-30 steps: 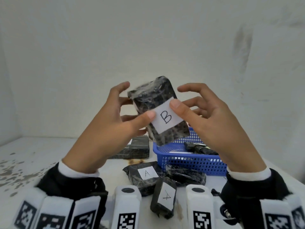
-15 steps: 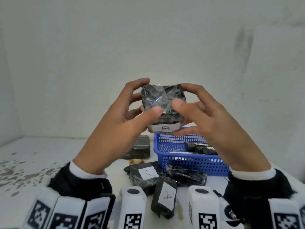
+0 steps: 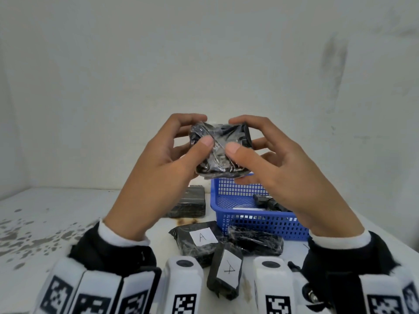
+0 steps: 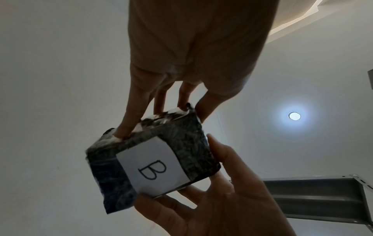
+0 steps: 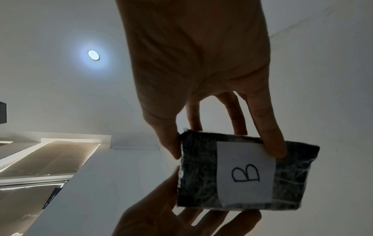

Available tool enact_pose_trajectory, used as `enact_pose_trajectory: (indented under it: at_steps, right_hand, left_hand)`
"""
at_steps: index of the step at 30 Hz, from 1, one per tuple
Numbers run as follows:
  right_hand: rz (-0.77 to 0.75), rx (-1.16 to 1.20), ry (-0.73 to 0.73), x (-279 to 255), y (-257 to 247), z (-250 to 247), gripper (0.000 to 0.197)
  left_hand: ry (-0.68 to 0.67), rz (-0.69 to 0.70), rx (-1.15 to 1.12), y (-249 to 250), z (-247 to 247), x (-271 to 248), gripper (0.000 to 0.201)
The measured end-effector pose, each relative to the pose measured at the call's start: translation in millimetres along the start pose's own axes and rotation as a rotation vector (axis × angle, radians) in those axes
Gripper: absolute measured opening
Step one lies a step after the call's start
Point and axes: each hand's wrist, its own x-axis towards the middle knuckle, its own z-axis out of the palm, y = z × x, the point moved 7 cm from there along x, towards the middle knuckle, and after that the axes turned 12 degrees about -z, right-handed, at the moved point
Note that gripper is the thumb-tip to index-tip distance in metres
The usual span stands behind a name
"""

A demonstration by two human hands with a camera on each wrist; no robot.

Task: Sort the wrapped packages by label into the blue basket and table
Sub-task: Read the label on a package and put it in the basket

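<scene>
– Head view: why are the left hand (image 3: pixel 158 164) and right hand (image 3: pixel 278 171) both clamped on that black film-wrapped package (image 3: pixel 221 150), above the blue mesh plastic basket (image 3: pixel 254 219)?
– Probably tipping it; its white paper B label (image 4: pixel 153 166) faces downward.

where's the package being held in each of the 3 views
Head: the held package sits centre frame, above the blue basket, label hidden.
Left wrist: lower centre, B label facing the camera.
Right wrist: lower right, B label showing.
Shared landmark: the white B label, and the ceiling light in both wrist views.
</scene>
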Motion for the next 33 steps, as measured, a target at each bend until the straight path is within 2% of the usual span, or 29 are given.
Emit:
enact_pose_trajectory:
  at_steps: [5,7,10,12,15,17,20,23,25,29,33]
  right_hand:
    - [0.006,-0.022,0.011,0,0,-2,0.024]
    - [-0.005,-0.034,0.006,-1,-1,-2,0.024]
    - [-0.026,-0.065,-0.003,-1,-2,-1,0.025]
    - [-0.034,-0.047,0.002,-1,-4,-1,0.025]
    - [-0.036,0.012,0.018,-1,-8,-4,0.039]
    - [-0.023,0.009,0.036,-1,-7,-6,0.055]
    - [-0.003,-0.011,0.056,-1,-5,-7,0.063]
    - [0.060,-0.022,0.047,-2,-2,-6,0.071]
    - [0.111,-0.037,0.041,-3,1,-7,0.083]
    - [0.116,-0.035,0.013,-2,5,-4,0.093]
    - [0.101,-0.049,0.012,-1,5,-3,0.088]
  left_hand:
    - [0.001,-0.006,0.018,2,2,-2,0.032]
    - [-0.019,-0.088,-0.011,-4,2,1,0.042]
    - [-0.096,-0.280,-0.070,-18,2,3,0.057]
    - [-0.128,-0.320,-0.159,-20,1,4,0.061]
    - [-0.089,-0.266,-0.227,-16,-8,6,0.076]
    - [-0.079,-0.220,-0.231,-14,-11,7,0.074]
    - [-0.091,-0.203,-0.190,-14,-9,6,0.081]
    - [-0.111,-0.182,-0.154,-14,-8,6,0.080]
    - [-0.110,-0.171,-0.122,-13,-8,5,0.085]
    - [-0.084,-0.137,-0.103,-10,-8,5,0.069]
    - [-0.041,-0.118,-0.050,-9,-10,6,0.063]
